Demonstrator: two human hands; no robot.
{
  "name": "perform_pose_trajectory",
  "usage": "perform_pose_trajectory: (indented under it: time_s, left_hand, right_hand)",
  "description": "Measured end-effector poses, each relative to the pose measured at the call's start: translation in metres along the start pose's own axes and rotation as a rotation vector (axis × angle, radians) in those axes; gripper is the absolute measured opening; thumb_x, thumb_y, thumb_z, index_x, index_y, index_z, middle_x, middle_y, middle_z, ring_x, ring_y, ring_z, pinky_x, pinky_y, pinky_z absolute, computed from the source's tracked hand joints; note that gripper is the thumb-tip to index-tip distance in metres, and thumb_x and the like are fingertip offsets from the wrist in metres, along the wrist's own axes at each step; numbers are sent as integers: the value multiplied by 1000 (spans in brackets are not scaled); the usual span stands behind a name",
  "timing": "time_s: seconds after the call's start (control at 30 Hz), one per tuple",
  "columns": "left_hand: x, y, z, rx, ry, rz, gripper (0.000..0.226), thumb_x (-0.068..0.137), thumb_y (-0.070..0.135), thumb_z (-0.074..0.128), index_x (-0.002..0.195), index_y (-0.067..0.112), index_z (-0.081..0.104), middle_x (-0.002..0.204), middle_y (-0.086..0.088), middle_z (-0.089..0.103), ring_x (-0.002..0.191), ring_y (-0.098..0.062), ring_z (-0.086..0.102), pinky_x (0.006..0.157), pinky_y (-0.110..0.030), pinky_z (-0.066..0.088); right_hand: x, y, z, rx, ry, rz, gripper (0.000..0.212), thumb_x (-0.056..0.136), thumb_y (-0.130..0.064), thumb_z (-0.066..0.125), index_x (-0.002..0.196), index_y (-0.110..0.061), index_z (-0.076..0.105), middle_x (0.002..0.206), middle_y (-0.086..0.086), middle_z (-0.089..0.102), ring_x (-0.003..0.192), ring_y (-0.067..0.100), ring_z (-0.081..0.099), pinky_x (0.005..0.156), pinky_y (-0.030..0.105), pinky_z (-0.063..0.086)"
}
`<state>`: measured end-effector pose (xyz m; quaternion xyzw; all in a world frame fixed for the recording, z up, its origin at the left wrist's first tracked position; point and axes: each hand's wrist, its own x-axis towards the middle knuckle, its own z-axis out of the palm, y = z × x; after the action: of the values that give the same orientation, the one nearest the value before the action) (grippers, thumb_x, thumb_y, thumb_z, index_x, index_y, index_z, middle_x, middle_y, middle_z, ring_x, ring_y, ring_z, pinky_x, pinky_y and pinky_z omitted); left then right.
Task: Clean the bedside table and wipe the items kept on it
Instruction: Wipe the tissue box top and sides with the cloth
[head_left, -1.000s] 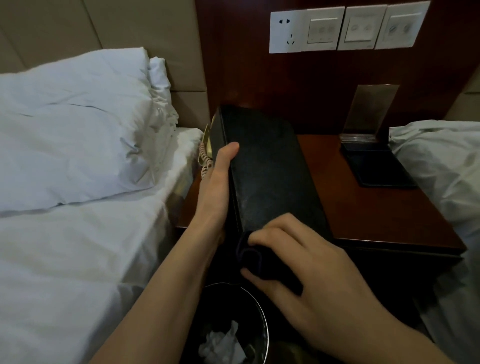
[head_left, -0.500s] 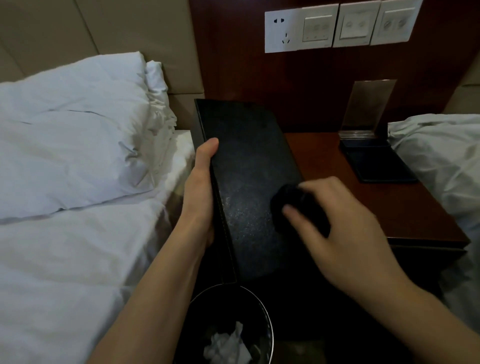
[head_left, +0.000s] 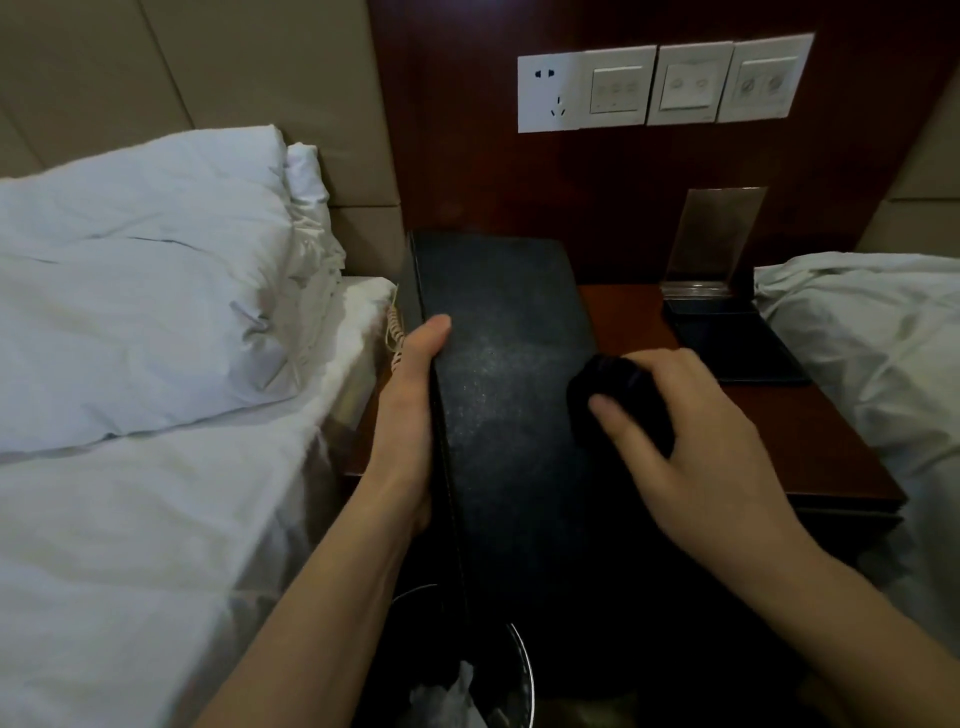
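The near end of the black folder sinks into shadow at 6 o'clock, so its lower edge cannot be made out, and whether it rests on the table or is held above it is unclear. The left hand grips the folder's left edge, thumb laid on the top face; its fingers are hidden beneath. The right hand curls around a bunched dark cloth and presses it on the folder's right side, at about 3 o'clock from the folder's middle; most of the cloth is covered by the fingers. A coiled cord peeks out at 9 o'clock behind the folder, whatever it belongs to being hidden. At 6 o'clock a round bin is cut off by the frame, crumpled paper inside. At 2 o'clock a clear stand rises at the table's back, with a flat dark pad just before it. White pillows lie at 9 o'clock, more bedding at 3, and wall switches at 12.
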<state>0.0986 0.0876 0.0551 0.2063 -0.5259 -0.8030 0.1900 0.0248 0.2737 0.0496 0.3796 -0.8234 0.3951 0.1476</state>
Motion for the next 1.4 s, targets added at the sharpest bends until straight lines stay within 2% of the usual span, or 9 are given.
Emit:
perform_pose_trajectory:
  time_s: [0.17, 0.43, 0.6, 0.83, 1.03, 1.2, 1.3, 1.33, 1.4]
  left_hand:
    - [5, 5, -6, -49, 34, -6, 52, 93, 59, 53, 115, 18, 75, 108, -9, 79, 96, -22, 77, 91, -39, 55]
    - [13, -13, -2, 7, -31, -47, 95, 57, 75, 80, 134, 21, 66, 130, -11, 71, 121, -32, 68, 111, -55, 46]
    - [19, -7, -11, -29, 13, -6, 81, 65, 69, 75, 129, 21, 69, 122, -11, 75, 114, -31, 71, 108, -54, 49]
    - [16, -23, 0, 88, -56, -66, 99, 52, 79, 82, 133, 25, 67, 130, -6, 71, 122, -30, 67, 111, -55, 44]
    - [19, -27, 3, -5, -36, -90, 85, 55, 68, 85, 125, 21, 71, 121, -10, 76, 114, -30, 71, 111, -53, 46]
    - [13, -26, 9, 142, -162, -184, 88, 59, 74, 83, 132, 27, 68, 131, -6, 71, 122, -28, 66, 113, -51, 42]
    - [17, -18, 5, 160, -153, -149, 67, 90, 52, 70, 145, 17, 55, 147, -14, 59, 109, -16, 64, 90, -17, 49]
    - [17, -18, 6, 169, -107, -117, 65, 91, 52, 70, 143, 17, 56, 146, -13, 59, 110, -15, 62, 88, -15, 49]
    - [12, -18, 16, 119, -47, -159, 73, 72, 70, 76, 131, 28, 67, 132, -4, 71, 119, -21, 67, 107, -37, 48]
  right_hand:
    - [-36, -33, 7, -84, -189, -232, 22, 91, -52, 49, 107, -38, 50, 101, -20, 46, 83, -2, 54, 62, 16, 47]
    - [-2, -10, -3, -87, -41, -63, 33, 89, -57, 44, 112, -35, 50, 100, -18, 46, 83, 2, 55, 63, 18, 45]
    - [-47, -46, 17, -105, -222, -288, 29, 86, -54, 51, 111, -39, 47, 102, -16, 49, 86, 1, 57, 56, 21, 51]
    - [2, -7, 1, -8, 32, 23, 28, 90, -53, 50, 113, -36, 50, 103, -18, 47, 90, 4, 57, 71, 25, 47]
    - [-32, -50, 18, -84, -202, -281, 29, 87, -53, 52, 112, -40, 46, 104, -18, 46, 91, 0, 55, 65, 20, 50]
    - [22, 6, 0, 22, 0, 70, 24, 92, -46, 56, 114, -37, 51, 103, -16, 50, 93, 5, 56, 71, 20, 43]
    - [28, 33, -11, 152, 15, 233, 24, 91, -47, 56, 112, -36, 56, 103, -14, 55, 94, 4, 58, 70, 20, 42]
    - [23, 32, -14, 207, 42, 251, 23, 89, -50, 55, 108, -38, 57, 102, -14, 58, 93, 2, 59, 70, 21, 43]
    - [9, 21, -18, 278, 86, 201, 20, 87, -53, 54, 102, -40, 58, 98, -16, 61, 91, -1, 61, 72, 18, 45]
